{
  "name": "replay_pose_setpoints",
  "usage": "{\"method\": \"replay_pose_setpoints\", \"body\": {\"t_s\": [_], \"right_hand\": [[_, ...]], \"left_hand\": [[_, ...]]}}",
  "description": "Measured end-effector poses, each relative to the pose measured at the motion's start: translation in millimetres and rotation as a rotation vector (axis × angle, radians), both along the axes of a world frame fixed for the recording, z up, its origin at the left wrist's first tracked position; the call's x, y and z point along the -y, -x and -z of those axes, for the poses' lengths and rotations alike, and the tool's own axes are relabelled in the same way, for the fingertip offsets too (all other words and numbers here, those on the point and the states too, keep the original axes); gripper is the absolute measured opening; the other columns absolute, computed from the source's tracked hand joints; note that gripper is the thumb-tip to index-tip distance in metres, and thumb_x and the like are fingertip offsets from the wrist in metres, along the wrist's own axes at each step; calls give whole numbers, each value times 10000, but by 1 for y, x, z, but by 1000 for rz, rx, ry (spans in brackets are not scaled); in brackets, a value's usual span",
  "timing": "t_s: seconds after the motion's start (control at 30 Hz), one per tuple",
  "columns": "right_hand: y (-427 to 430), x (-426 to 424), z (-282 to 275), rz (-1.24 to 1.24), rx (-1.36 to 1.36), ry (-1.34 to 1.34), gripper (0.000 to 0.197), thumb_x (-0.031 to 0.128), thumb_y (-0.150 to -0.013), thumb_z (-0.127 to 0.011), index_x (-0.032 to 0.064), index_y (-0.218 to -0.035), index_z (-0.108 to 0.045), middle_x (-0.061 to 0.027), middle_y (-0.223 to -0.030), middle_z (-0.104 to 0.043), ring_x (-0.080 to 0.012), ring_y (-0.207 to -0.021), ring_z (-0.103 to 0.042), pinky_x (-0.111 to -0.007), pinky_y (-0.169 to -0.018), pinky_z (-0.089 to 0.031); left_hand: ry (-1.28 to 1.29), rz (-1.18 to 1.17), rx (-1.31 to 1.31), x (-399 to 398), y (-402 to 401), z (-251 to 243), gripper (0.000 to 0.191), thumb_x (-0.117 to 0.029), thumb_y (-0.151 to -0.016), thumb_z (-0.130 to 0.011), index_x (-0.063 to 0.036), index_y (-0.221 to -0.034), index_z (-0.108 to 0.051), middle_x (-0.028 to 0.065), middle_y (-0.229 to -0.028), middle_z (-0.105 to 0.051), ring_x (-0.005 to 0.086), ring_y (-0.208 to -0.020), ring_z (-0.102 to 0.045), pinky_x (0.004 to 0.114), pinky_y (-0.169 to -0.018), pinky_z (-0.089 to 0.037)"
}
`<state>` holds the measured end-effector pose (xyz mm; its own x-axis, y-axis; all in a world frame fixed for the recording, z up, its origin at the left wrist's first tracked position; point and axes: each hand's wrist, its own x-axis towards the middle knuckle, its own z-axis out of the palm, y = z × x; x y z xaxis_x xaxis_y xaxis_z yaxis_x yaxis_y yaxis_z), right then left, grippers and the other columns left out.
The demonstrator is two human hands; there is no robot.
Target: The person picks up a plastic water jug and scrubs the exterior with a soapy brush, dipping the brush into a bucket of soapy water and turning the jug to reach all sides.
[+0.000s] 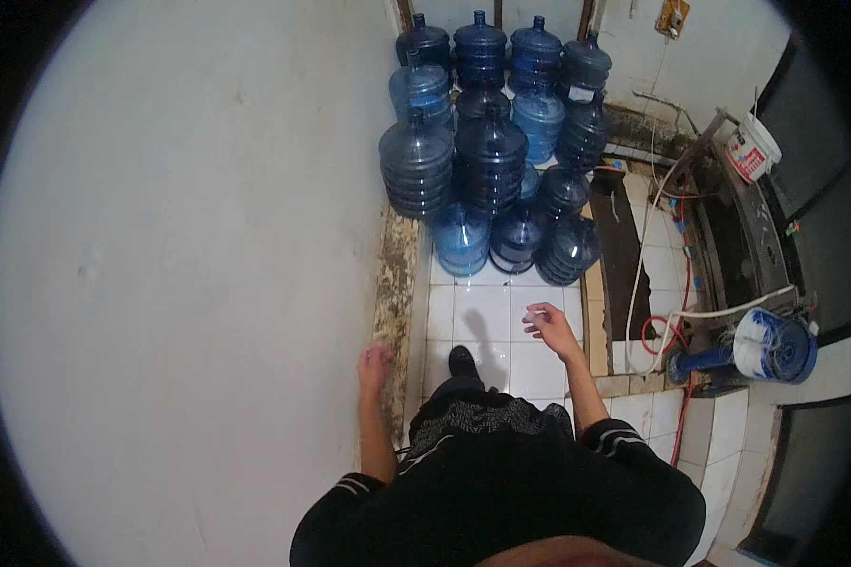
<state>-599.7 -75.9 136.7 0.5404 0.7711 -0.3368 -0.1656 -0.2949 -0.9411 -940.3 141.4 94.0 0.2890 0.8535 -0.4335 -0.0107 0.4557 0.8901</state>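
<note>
My right hand hangs over the white tiled floor with its fingers apart and loosely bent. A small pale patch shows at its fingertips, too blurred to make out. My left hand is beside the stained ledge along the wall; blur hides how its fingers are set. Ahead of both hands stands a group of large blue plastic water jugs. Nearest are a light blue jug, a darker jug and a tilted jug. Behind these, a grey-blue jug and a dark blue jug sit higher.
A white wall runs close on my left. To the right are a dark floor opening, a pale hose and a red hose. A blue-and-white bucket lies tipped; a white pail is farther back.
</note>
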Motion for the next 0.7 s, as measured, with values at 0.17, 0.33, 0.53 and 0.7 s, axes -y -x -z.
{"method": "replay_pose_setpoints", "body": {"t_s": [0.17,0.33,0.53,0.7], "right_hand": [[-80,-40,2,206,-4,35,247,204,-882,-577,62,-1084,-556,-88,-887,-655,-156,-733,-635,-268,-618,-476],[-136,-82,-12,375,-16,77,261,212,-886,-561,62,-1099,-546,-106,-940,-661,-184,-786,-648,-281,-650,-479],[-213,-167,-3,353,-40,65,284,225,-885,-567,48,-1105,-539,-100,-959,-655,-190,-794,-645,-282,-668,-479],[-270,-250,7,252,-23,50,280,232,-892,-567,45,-1099,-540,-73,-915,-655,-162,-771,-635,-279,-656,-478]], "left_hand": [[-312,158,-59,-154,-159,-12,369,-265,-844,-648,19,-1065,-565,54,-932,-613,159,-840,-563,279,-737,-451],[-717,226,30,-282,-324,-33,636,-302,-753,-725,60,-1199,-452,232,-1156,-535,329,-1112,-510,374,-936,-398],[-843,260,-655,-400,-451,-55,943,-362,-598,-812,54,-1299,-339,267,-1257,-456,391,-1179,-441,429,-997,-362],[-772,173,-693,-462,-497,-19,910,-353,-599,-810,39,-1292,-368,239,-1251,-483,357,-1170,-465,419,-975,-383]]}}
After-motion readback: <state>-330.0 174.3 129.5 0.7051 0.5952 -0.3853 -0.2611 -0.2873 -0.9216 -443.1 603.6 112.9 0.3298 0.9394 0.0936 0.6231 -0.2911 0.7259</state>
